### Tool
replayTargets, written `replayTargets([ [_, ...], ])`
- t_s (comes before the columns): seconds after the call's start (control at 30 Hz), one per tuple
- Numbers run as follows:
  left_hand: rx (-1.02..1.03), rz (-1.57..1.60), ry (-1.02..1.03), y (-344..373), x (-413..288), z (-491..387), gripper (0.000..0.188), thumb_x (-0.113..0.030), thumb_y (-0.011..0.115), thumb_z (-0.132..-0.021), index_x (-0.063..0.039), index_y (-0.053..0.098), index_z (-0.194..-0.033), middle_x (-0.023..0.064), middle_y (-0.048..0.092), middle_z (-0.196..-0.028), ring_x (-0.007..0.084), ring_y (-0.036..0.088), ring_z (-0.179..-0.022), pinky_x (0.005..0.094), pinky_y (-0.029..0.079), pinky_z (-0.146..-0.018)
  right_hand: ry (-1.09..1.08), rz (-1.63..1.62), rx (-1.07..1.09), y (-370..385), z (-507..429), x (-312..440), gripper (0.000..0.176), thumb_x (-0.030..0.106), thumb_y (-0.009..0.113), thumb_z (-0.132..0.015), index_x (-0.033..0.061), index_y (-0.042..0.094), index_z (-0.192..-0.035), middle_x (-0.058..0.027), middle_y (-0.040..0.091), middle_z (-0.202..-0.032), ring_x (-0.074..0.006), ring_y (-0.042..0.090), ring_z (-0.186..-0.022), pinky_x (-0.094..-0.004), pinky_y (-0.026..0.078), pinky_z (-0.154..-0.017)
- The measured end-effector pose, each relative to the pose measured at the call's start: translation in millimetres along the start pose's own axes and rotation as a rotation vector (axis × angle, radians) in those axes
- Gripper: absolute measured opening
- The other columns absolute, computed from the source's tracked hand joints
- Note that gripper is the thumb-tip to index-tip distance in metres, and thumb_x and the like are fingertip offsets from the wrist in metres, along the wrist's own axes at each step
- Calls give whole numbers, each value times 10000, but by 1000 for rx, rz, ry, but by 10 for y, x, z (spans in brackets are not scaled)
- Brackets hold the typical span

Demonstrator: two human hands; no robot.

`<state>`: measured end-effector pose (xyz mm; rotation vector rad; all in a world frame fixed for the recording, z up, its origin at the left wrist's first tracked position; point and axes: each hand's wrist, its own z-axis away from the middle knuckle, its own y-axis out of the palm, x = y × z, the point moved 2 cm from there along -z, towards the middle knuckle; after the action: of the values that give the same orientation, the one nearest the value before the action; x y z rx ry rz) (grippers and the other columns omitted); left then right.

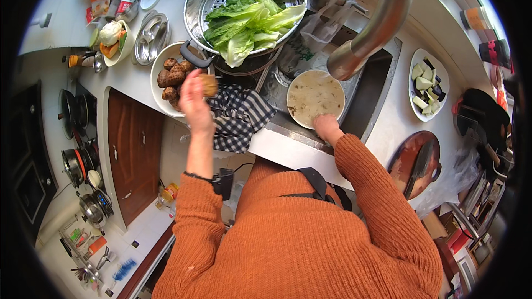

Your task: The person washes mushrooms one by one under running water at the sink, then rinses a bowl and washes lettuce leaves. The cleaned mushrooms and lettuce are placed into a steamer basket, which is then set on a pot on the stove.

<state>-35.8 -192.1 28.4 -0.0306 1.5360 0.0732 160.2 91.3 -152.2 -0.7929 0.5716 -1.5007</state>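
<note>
My left hand [194, 99] is raised beside a white bowl [156, 95] of brown, rough-skinned taro-like roots [171, 78]. Next to its fingers is a blurred yellowish-brown object [209, 85]; the blur hides whether the fingers hold it. My right hand [326, 126] is at the near rim of a round bowl of cloudy water [316, 95] in the sink, fingertips hidden in or behind the rim. A checkered cloth [239, 118] hangs over the counter edge between the hands. Beyond it, leafy lettuce [255, 16] lies in a steel steamer pot [192, 12].
The steel faucet [370, 25] arches over the sink. On the right are a plate of cut eggplant [428, 85] and a round cutting board [401, 153] with a cleaver [419, 168]. A steel divided dish [152, 37] and a vegetable bowl [124, 50] stand on the left.
</note>
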Motion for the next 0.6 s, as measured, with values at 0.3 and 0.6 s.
replayTargets([
  [0.3,-341,-492,113,-1083,155,-275,446,-282,637,-940,65,582,-1214,141,644,-1140,194,604,-1013,311,472,-901,-86,-490,-243,-276,95,1,121,103,602,-802,14,674,-841,-235,658,-807,-410,651,-790,-483,519,-709],
  [0.6,-324,-772,261,-948,84,-348,486,-321,700,-879,23,597,-1207,175,648,-1133,263,619,-1008,362,484,-882,204,-1264,-274,-862,-13,-345,293,186,662,-893,-22,649,-1099,-133,697,-913,-191,646,-855,-341,492,-807],
])
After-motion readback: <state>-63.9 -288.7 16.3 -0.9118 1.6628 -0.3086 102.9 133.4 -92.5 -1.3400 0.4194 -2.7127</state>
